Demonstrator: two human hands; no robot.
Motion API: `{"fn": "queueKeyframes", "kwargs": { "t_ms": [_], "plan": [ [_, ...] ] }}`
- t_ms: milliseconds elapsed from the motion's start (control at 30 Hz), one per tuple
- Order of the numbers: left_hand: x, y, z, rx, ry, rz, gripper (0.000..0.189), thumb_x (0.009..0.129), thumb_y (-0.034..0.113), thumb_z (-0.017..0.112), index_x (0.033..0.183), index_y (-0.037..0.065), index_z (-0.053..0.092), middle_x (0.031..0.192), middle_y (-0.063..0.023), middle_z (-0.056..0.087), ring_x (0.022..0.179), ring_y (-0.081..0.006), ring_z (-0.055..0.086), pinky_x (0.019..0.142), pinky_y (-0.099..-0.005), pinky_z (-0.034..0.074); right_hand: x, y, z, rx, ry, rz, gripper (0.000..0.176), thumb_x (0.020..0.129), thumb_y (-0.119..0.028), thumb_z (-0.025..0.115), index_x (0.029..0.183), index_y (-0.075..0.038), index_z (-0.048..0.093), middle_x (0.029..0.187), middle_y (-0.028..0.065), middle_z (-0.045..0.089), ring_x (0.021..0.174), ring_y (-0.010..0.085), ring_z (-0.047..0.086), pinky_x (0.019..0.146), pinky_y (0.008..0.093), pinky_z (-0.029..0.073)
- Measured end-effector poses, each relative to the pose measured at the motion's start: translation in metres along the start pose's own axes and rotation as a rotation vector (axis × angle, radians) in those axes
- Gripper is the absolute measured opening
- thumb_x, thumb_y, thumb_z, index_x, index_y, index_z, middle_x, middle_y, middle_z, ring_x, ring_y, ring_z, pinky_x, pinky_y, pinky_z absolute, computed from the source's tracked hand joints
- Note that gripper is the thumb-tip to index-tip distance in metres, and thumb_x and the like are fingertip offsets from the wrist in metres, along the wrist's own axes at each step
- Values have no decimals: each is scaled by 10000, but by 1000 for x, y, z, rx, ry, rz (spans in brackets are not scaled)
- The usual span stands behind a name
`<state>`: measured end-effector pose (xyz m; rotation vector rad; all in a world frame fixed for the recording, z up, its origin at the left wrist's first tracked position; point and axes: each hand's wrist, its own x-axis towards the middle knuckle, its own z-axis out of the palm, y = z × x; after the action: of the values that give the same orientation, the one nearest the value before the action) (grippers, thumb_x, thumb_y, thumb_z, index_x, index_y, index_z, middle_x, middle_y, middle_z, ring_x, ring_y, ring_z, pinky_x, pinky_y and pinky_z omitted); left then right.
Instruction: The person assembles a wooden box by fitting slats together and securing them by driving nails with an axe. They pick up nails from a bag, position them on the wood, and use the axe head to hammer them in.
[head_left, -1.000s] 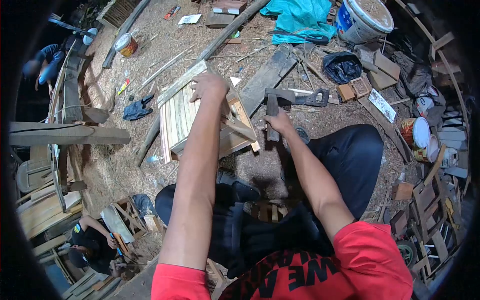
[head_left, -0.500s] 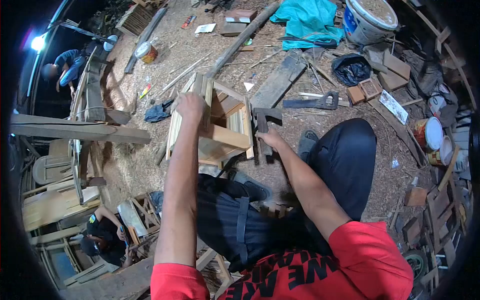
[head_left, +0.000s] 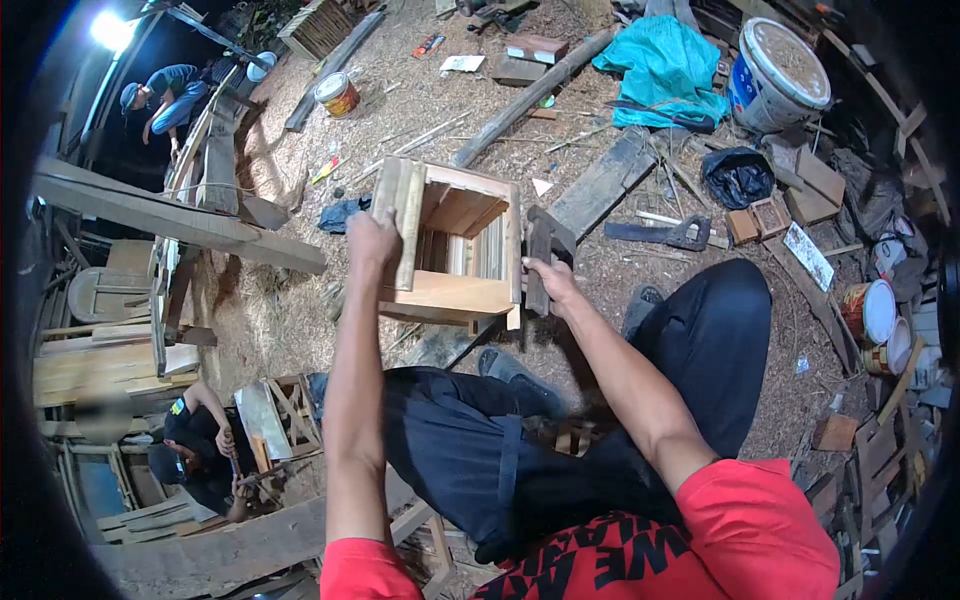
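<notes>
A box-like wooden frame (head_left: 462, 292) stands tilted in front of me, its open top showing slatted inner walls. My left hand (head_left: 373, 242) is closed around the upper left edge of this frame, by the pale strips along that side. My right hand (head_left: 553, 282) grips a dark hammer-like tool (head_left: 538, 245) with a broad head, close against the frame's right side. Its exact kind is hard to make out.
A handsaw (head_left: 660, 234) and a grey plank (head_left: 605, 185) lie on the shaving-strewn ground. Farther off are a teal sheet (head_left: 660, 70) and a large bucket (head_left: 780, 80). Two other people work at the left, beyond a long wooden beam (head_left: 180, 215).
The frame has turned and tipped, so more of its inside shows. My left hand has shifted down its edge, and the tool stays beside its right side. The whole view has shifted.
</notes>
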<state>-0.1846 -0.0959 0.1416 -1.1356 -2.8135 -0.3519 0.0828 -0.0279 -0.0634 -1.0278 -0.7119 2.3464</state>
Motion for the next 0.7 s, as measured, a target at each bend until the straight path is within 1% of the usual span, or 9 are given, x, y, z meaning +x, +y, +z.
{"fn": "queueKeyframes", "kwargs": {
  "t_ms": [133, 167, 200, 267, 367, 467, 500, 633, 700],
  "plan": [
    [-5, -25, -40, -387, -93, -148, 505, 946, 372, 607, 1019, -126, 638, 1020, -339, 618, 1002, -463, 603, 921, -493, 464, -24, -61, 31, 122, -73, -73, 224, 907, -180, 696, 1008, 13, 644, 840, 84, 670, 730, 194, 680, 653, 337, 583],
    [-13, -30, -36, -421, -1, -159, 499, 947, 369, 605, 1035, -121, 630, 1032, -332, 614, 1010, -453, 602, 926, -484, 459, -6, -61, 14, 112, -299, -134, 217, 916, -158, 688, 1024, 26, 643, 874, 95, 684, 742, 183, 678, 677, 318, 574],
    [-21, -35, -26, -454, 88, -169, 493, 949, 365, 603, 1052, -117, 623, 1045, -325, 610, 1017, -442, 600, 931, -475, 453, -25, -78, 27, 21, -184, -174, 181, 918, -125, 677, 1012, 26, 647, 886, 94, 688, 744, 178, 673, 687, 306, 565],
    [-41, -41, 0, -535, 223, -211, 452, 955, 345, 596, 1091, -86, 608, 1089, -301, 600, 1033, -419, 592, 951, -457, 438, -24, -89, 25, -131, -180, -290, 243, 880, -114, 709, 1052, 34, 623, 931, 107, 690, 779, 186, 673, 720, 304, 559],
    [-63, -44, 48, -679, 237, -273, 402, 951, 335, 611, 1042, -56, 619, 1058, -277, 617, 1021, -436, 590, 927, -473, 448, -25, -92, 10, -464, -23, -425, 381, 824, -113, 755, 1127, 45, 587, 976, 119, 690, 827, 185, 672, 745, 311, 550],
    [-79, -53, 102, -654, 276, -263, 380, 943, 319, 624, 1006, -56, 624, 1031, -277, 627, 1032, -436, 588, 922, -480, 445, -31, -83, -6, -569, 35, -383, 515, 780, -112, 785, 1201, 57, 542, 1019, 131, 686, 855, 190, 668, 759, 321, 544],
    [-84, -63, 130, -660, 269, -244, 371, 940, 311, 630, 1000, -55, 633, 1031, -279, 634, 1049, -433, 583, 930, -485, 440, -34, -75, -9, -567, 30, -419, 456, 791, -135, 777, 1160, 54, 589, 982, 108, 690, 833, 176, 662, 737, 316, 536],
    [-94, -66, 129, -674, 244, -239, 382, 950, 313, 609, 999, -66, 619, 1028, -286, 607, 1057, -452, 545, 935, -511, 422, -31, -49, -28, -442, 76, -279, 383, 800, -233, 785, 1068, 19, 677, 942, 71, 702, 814, 161, 658, 724, 313, 527],
    [-90, -68, 127, -578, 186, -233, 397, 965, 318, 580, 1039, -71, 595, 1058, -291, 591, 1085, -460, 528, 940, -518, 418, -32, -41, -22, -344, 85, -298, 343, 830, -187, 733, 1093, 23, 669, 999, 97, 710, 852, 190, 672, 774, 339, 544]
  ]
}}
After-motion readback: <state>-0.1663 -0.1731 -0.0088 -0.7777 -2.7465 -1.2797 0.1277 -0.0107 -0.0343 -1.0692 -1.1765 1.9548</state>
